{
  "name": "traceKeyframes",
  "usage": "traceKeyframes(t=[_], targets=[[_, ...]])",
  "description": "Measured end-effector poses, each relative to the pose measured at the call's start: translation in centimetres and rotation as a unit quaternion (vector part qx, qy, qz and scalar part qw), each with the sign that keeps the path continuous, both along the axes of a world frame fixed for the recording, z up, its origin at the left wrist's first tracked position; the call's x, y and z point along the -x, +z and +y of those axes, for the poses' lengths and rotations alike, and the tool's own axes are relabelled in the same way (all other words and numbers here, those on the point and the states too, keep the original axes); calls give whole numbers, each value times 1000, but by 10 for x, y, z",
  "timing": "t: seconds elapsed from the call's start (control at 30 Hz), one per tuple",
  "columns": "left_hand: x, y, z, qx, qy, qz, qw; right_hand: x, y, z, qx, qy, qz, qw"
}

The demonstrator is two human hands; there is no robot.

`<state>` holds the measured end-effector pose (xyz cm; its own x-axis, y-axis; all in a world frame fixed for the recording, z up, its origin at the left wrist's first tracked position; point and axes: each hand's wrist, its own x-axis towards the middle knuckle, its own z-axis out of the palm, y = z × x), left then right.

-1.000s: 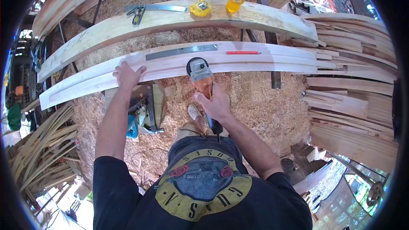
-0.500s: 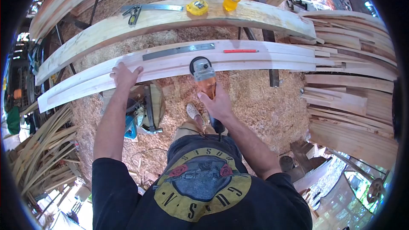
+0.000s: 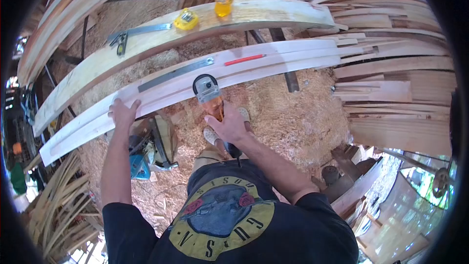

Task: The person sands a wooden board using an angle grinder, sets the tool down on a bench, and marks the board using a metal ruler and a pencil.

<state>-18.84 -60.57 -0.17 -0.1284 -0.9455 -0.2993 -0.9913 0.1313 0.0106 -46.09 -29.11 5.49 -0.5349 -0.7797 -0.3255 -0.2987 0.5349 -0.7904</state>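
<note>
My right hand is closed around the body of an orange and black angle grinder with a clear guard. The grinder's round black disc is over the front part of a long, curved pale board; I cannot tell whether it touches. On the left part of this board rests my left hand, its thumb and fingers spread. A metal ruler and a red pencil lie on the board beyond the grinder.
Behind is a thicker curved beam carrying a combination square, a yellow tape measure and a bottle of yellow liquid. Stacked planks fill the right side. A hammer and blue tool sit below; wood shavings cover the ground.
The view has turned, so the boards look more tilted and most things sit further left. The grinder stays near the ruler's right end, and my left hand keeps its place on the board.
</note>
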Motion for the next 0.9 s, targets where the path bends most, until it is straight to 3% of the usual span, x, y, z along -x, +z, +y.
traceKeyframes(t=[0.4, 0.6, 0.9], targets=[[-7, -4, -6, -6, 0, -24, 1000, 66, -6, 46, 59, -96, 14, 994], [-6, -2, -8, -25, 10, -32, 999, 92, -4, 60, -11, -146, -34, 989], [-13, -7, -12, -21, -3, -25, 999, 120, -3, 75, -10, -148, -7, 989]])
